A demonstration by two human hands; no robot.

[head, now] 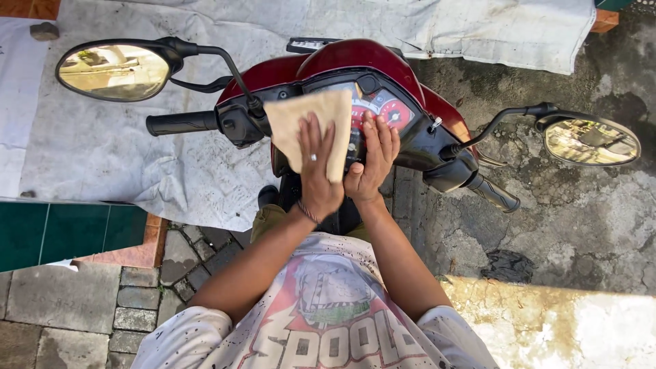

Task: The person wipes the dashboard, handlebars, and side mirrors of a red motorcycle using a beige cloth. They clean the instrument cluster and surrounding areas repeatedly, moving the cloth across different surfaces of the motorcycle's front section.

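Observation:
I look down at a dark red scooter (355,58) from its seat. A tan cloth (301,116) lies over the instrument panel (393,113). My left hand (318,171), with a ring and a wrist band, presses flat on the cloth, fingers spread upward. My right hand (372,160) is beside it at the cloth's right edge, fingers against the panel and gripping that edge. Part of the red dial shows to the right of the cloth.
The left mirror (113,70) and left handlebar grip (179,123) stick out to one side, the right mirror (591,141) and right grip (495,195) to the other. A dirty white sheet (102,150) covers the ground ahead. Green tiles (61,232) and paving stones (137,301) lie at lower left.

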